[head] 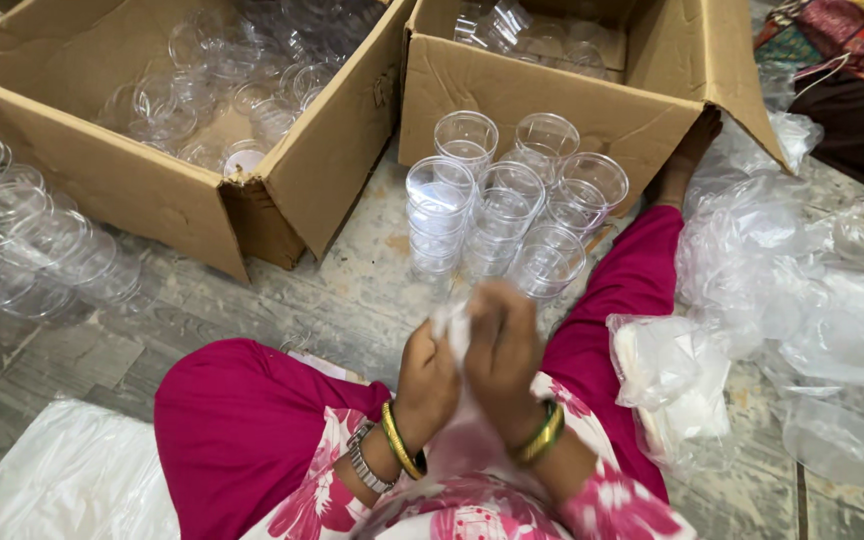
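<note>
Left hand (pixel 428 378) and right hand (pixel 503 352) pressed together near the lap, both clenched on a small whitish thing (pixel 453 322), too blurred to identify. Just beyond, stacks of clear plastic cups (pixel 497 215) on the floor, before two cardboard boxes (pixel 552 95). At right, heaps of clear plastic bags (pixel 782 270).

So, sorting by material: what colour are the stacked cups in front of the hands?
Clear, colourless plastic cups, seen in the head view.

Both hands (pixel 467 365) clasp blurred white piece (pixel 449 322); cup stacks (pixel 512 205) ahead.
</note>
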The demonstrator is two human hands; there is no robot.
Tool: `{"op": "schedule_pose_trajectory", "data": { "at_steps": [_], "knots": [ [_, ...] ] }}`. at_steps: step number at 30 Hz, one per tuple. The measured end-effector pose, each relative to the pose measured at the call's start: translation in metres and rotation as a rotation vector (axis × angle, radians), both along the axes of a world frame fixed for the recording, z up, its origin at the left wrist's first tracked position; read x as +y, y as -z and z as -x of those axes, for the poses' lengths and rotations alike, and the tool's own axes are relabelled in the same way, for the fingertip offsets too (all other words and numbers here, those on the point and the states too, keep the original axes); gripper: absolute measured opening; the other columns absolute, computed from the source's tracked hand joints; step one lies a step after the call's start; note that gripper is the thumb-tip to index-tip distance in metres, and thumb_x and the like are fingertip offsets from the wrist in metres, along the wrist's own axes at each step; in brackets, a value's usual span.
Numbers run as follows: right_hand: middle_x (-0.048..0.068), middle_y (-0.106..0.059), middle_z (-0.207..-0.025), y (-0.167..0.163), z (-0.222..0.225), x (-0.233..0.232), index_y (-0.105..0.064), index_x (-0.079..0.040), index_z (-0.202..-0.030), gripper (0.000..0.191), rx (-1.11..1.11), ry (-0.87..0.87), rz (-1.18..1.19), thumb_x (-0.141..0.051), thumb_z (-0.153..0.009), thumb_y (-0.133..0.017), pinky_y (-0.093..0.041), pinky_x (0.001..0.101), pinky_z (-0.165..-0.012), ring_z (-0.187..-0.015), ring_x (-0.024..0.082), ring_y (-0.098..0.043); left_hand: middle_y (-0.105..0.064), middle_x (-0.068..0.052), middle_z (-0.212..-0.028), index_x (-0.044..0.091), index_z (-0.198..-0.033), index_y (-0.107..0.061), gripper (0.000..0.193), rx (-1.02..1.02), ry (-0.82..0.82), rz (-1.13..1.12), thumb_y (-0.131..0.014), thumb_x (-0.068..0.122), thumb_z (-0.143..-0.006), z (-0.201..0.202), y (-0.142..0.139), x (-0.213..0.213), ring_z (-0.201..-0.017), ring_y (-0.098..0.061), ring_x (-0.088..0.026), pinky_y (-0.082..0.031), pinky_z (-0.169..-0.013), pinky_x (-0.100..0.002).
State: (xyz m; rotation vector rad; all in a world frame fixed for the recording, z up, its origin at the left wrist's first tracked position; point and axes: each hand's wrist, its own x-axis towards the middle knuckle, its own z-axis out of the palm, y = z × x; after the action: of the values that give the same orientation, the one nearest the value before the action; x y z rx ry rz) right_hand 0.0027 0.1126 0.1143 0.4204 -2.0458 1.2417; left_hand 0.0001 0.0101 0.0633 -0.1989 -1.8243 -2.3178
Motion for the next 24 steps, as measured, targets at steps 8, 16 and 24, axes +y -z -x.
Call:
{"op": "schedule_pose_trajectory", "data": {
  "at_steps": [8,16,24],
  "knots": [
    [0.005,-0.06,-0.092,-0.007,0.03,0.01,-0.056,-0.003,-0.13,0.025,-0.093,-0.13,0.298,-0.018,-0.111,-0.062,-0.041,0.0258,-0.065,-0.074,0.014,-0.052,-0.063,0.002,-0.099,-0.001,-0.126,-0.065,0.04,-0.184,0.097,-0.133,-0.052,0.032,-0.108,-0.013,-0.037,0.005,-0.088,-0.051,-0.006,-0.047,-0.075,-0.026],
    [0.005,-0.056,-0.131,-0.039,0.024,0.03,-0.027,-0.002,-0.154,0.078,-0.353,-0.669,0.408,-0.044,-0.098,-0.062,-0.047,0.0275,-0.102,-0.118,0.013,-0.056,-0.075,-0.008,-0.11,-0.003,-0.118,-0.069,0.03,-0.194,0.125,-0.318,-0.074,0.01,-0.091,-0.001,-0.081,-0.024,-0.097,-0.07,-0.015,-0.057,-0.086,-0.03],
    [0.008,-0.076,-0.107,0.024,-0.001,0.021,-0.065,0.001,-0.129,0.063,-1.264,-0.881,0.16,-0.034,-0.079,-0.085,-0.051,0.0248,-0.086,-0.094,0.014,-0.067,-0.071,-0.015,-0.087,-0.016,-0.104,-0.067,0.03,-0.245,0.019,-0.407,-0.072,0.013,-0.108,0.01,-0.094,-0.056,-0.069,-0.069,-0.02,-0.059,-0.059,-0.037]
  ]
}}
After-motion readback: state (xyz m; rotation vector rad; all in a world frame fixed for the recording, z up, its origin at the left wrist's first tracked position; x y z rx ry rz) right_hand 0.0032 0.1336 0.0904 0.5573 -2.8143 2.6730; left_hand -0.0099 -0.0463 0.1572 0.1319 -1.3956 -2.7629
